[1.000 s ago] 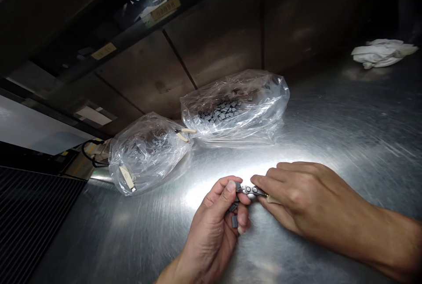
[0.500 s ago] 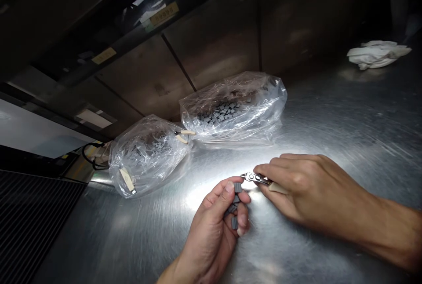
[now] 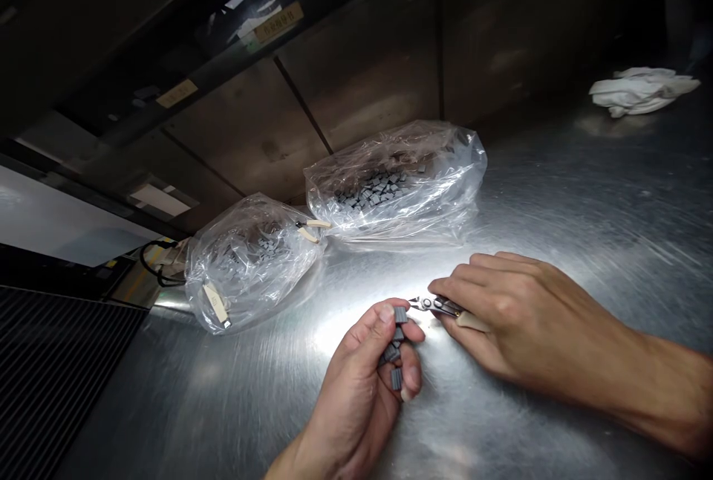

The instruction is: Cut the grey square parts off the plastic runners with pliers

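Note:
My left hand is shut on several small grey blocks, pinched between thumb and fingers, with one on top near the thumb tip and one low by the fingertips. My right hand grips small metal-jawed pliers with cream handles, which are mostly hidden in the palm. The plier tips point left and stop just short of the top block. Both hands are above a stainless steel table.
Two knotted clear plastic bags of grey blocks lie on the table beyond my hands. A crumpled white cloth lies far right. A black ribbed surface lies at lower left, and a steel wall rises behind.
The pliers and my right hand have moved right and slightly up, away from the top block they nearly touched earlier. My left hand has barely moved.

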The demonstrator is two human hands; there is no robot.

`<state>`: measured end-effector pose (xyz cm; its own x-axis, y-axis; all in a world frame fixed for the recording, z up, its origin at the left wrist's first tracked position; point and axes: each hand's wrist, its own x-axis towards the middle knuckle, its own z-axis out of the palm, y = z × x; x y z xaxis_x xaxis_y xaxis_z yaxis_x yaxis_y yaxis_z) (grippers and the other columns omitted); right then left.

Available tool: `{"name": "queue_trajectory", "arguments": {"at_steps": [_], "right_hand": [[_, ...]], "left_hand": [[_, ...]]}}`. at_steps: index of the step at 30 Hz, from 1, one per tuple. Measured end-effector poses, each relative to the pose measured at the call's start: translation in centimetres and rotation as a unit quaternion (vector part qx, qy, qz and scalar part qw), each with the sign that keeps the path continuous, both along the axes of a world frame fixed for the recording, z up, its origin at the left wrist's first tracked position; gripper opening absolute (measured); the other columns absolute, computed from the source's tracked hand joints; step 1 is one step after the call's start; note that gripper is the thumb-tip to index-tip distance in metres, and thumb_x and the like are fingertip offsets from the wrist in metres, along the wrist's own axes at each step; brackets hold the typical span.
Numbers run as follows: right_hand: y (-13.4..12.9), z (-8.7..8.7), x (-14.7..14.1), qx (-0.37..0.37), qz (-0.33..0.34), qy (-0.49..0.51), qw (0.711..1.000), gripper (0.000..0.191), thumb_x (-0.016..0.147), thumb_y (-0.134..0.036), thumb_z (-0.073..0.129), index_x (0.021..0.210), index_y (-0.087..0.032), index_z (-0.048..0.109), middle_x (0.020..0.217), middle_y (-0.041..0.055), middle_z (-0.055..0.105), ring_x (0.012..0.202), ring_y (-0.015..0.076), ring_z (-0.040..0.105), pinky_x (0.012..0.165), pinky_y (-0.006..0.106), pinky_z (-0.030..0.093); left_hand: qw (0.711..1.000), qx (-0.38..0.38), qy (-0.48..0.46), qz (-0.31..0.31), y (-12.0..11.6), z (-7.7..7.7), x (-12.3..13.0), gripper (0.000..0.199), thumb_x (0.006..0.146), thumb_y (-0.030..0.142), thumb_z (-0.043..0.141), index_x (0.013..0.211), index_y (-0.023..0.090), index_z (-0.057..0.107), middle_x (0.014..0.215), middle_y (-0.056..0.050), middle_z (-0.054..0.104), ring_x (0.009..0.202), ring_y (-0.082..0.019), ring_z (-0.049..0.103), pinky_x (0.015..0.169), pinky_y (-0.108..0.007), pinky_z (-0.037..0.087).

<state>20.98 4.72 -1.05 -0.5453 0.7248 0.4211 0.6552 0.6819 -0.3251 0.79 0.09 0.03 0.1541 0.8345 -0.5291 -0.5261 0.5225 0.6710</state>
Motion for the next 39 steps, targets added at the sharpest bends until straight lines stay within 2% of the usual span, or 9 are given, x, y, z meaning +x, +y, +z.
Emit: {"name": "queue_trajectory", "arguments": {"at_steps": [7, 15, 27, 39], "right_hand": [[-0.11, 0.08, -0.11, 0.005, -0.001, 0.001, 1.000, 0.012, 0.093, -0.017, 0.061, 0.088, -0.020, 0.071, 0.074, -0.0005, 0.065, 0.067, 0.0213, 0.059, 0.069, 0.038, 0.037], [-0.04, -0.12, 0.02, 0.016, 0.002, -0.001, 1.000, 0.009, 0.090, -0.018, 0.062, 0.087, -0.021, 0.070, 0.074, -0.0009, 0.065, 0.067, 0.0212, 0.058, 0.070, 0.038, 0.036], [0.04, -0.14, 0.08, 0.018, -0.005, 0.001, 1.000, 0.014, 0.093, -0.018, 0.059, 0.082, -0.022, 0.067, 0.072, -0.0009, 0.063, 0.066, 0.0207, 0.056, 0.069, 0.037, 0.034], [0.22, -0.10, 0.00, 0.022, -0.005, -0.001, 1.000, 0.008, 0.090, -0.018, 0.065, 0.083, -0.021, 0.068, 0.072, -0.0014, 0.063, 0.067, 0.0208, 0.056, 0.070, 0.037, 0.034]], "left_hand": [[1.000, -0.008, -0.003, 0.002, -0.05, 0.11, 0.08, 0.019, 0.093, 0.027, 0.075, 0.104, 0.011, 0.077, 0.084, -0.004, 0.070, 0.055, -0.006, 0.055, 0.051, -0.018, 0.042], [1.000, 0.000, -0.005, -0.009, -0.04, -0.02, -0.01, 0.017, 0.094, 0.027, 0.074, 0.103, 0.013, 0.078, 0.086, -0.004, 0.071, 0.054, -0.006, 0.055, 0.051, -0.018, 0.042], [1.000, -0.021, -0.019, 0.001, 0.12, 0.14, 0.07, 0.016, 0.088, 0.014, 0.078, 0.103, 0.010, 0.081, 0.090, -0.007, 0.072, 0.059, -0.005, 0.055, 0.053, -0.016, 0.045], [0.999, -0.028, -0.031, 0.009, 0.10, 0.07, -0.02, 0.017, 0.089, 0.017, 0.077, 0.103, 0.008, 0.081, 0.092, -0.009, 0.072, 0.061, -0.007, 0.056, 0.055, -0.018, 0.047]]}}
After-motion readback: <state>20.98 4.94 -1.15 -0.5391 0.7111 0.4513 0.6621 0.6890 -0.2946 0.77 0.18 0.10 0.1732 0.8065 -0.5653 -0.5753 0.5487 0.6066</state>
